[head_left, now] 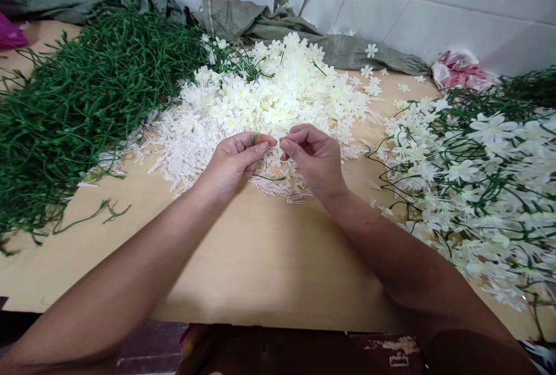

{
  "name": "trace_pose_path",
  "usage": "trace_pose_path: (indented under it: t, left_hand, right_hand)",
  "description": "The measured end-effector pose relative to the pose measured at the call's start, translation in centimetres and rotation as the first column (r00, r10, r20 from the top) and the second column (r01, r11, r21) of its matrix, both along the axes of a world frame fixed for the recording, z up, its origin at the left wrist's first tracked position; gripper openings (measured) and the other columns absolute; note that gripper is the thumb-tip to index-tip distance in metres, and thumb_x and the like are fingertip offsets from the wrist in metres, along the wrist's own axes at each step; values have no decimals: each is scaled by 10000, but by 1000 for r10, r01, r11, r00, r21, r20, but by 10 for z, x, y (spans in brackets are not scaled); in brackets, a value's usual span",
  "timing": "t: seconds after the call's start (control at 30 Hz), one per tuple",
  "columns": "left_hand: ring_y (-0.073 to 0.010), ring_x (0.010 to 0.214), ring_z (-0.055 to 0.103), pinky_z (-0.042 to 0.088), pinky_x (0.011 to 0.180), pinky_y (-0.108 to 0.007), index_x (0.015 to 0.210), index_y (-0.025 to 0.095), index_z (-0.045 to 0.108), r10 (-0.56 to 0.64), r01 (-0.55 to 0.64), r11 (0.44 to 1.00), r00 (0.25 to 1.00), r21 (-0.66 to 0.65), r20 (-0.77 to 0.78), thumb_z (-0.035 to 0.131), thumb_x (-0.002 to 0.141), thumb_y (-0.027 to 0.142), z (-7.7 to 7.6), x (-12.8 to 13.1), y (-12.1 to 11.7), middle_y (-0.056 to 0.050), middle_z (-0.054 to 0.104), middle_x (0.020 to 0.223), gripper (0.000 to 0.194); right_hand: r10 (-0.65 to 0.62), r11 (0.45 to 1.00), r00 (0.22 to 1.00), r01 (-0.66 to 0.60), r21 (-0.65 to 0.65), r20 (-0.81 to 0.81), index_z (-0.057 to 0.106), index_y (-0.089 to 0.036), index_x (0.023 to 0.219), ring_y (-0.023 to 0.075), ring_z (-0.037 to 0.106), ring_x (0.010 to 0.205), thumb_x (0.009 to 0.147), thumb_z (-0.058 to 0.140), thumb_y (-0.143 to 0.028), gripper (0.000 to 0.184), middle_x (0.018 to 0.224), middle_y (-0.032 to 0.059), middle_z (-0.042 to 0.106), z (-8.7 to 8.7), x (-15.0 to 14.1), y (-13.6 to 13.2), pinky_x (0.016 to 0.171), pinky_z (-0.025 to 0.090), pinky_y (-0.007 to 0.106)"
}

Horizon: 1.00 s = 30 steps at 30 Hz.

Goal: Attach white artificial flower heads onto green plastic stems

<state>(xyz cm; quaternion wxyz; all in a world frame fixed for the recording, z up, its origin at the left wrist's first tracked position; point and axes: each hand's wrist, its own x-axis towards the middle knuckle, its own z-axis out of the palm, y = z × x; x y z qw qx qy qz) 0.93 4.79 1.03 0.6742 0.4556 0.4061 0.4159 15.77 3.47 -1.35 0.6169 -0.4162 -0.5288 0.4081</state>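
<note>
My left hand (234,161) pinches an artificial flower stem, and a bit of its green (253,139) shows between the fingers. Just beside it, my right hand (316,158) is closed, thumb against forefinger. Whatever sits in that pinch is too small to make out. The fingertips of both hands nearly meet over a heap of white artificial flower heads (278,91). White petals show right below the fingertips. Loose thin white pieces like stamens (185,146) spread around the left hand. A green stem (271,177) lies under the hands.
A large pile of green plastic stems (99,74) covers the left of the tan tabletop (269,259). White flowers on stems (469,172) are heaped at the right. Grey-green cloth (234,16) and a red-and-white bundle (463,70) lie along the tiled wall.
</note>
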Motion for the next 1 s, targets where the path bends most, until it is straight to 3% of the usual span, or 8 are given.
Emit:
trace_pose_path:
  t: [0.23, 0.47, 0.53, 0.6, 0.67, 0.73, 0.83, 1.0]
  left_hand:
    - [-26, 411, 269, 156, 402, -227, 760, 162, 625, -5, 5, 1000, 1000, -12, -11, 811, 573, 280, 0, 6, -2, 61, 505, 559, 289]
    - [-36, 431, 292, 202, 417, -223, 671, 163, 574, -22, 24, 998, 999, 52, -30, 841, 548, 339, 0, 5, -3, 68, 454, 525, 341]
    - [-43, 436, 306, 217, 424, -223, 683, 169, 565, -14, 18, 998, 998, 66, -58, 803, 592, 339, 0, 4, -3, 62, 459, 537, 306]
    - [-55, 456, 352, 254, 441, -223, 700, 172, 563, -7, 15, 996, 997, 93, -82, 768, 624, 320, -1, 3, -2, 55, 478, 562, 264]
    - [-69, 484, 397, 289, 466, -225, 698, 172, 558, -13, 26, 992, 995, 122, -100, 750, 642, 310, -1, 1, -1, 51, 486, 573, 243]
    - [-78, 505, 417, 300, 485, -227, 691, 172, 558, -28, 45, 988, 993, 149, -113, 752, 642, 316, 0, 0, -1, 49, 482, 569, 247]
    - [-82, 516, 410, 295, 494, -230, 676, 172, 561, -44, 66, 983, 990, 174, -131, 763, 620, 313, 2, 0, -1, 47, 471, 557, 252]
    - [-81, 511, 384, 275, 486, -228, 671, 172, 564, -28, 61, 976, 987, 209, -160, 749, 637, 315, 3, -1, 1, 46, 454, 546, 237]
  right_hand:
    - [12, 999, 1000, -12, -52, -13, 604, -189, 683, 44, 515, 571, 636, 790, -479, 348, 747, -37, 552, 3, 4, 3, 559, 520, 225]
    - [5, 998, 998, -9, 59, 68, 643, -194, 733, 90, 549, 728, 673, 789, -411, 268, 798, -11, 546, 0, 1, 0, 648, 514, 254]
    - [13, 999, 996, -16, 35, 90, 649, -206, 865, 97, 553, 776, 613, 825, -427, 378, 898, 4, 555, 0, 1, -1, 626, 513, 236]
    - [55, 998, 990, -54, -10, 126, 618, -225, 1015, 95, 555, 775, 506, 873, -442, 609, 974, 8, 547, 0, 1, -2, 585, 502, 218]
    - [133, 991, 975, -126, -54, 179, 591, -234, 1043, 80, 546, 700, 470, 883, -456, 680, 925, -13, 555, 0, 2, -3, 555, 483, 215]
    - [183, 983, 955, -170, -74, 234, 589, -222, 944, 61, 495, 600, 542, 852, -469, 541, 774, -47, 546, 0, 3, -3, 526, 446, 215]
    - [162, 987, 958, -152, -59, 236, 564, -208, 816, 52, 415, 518, 657, 787, -478, 384, 610, -74, 484, 0, 5, -2, 476, 372, 215]
    - [215, 977, 961, -211, -41, 173, 566, -195, 807, 72, 509, 550, 728, 721, -499, 351, 618, -53, 532, 2, 7, 1, 520, 430, 234]
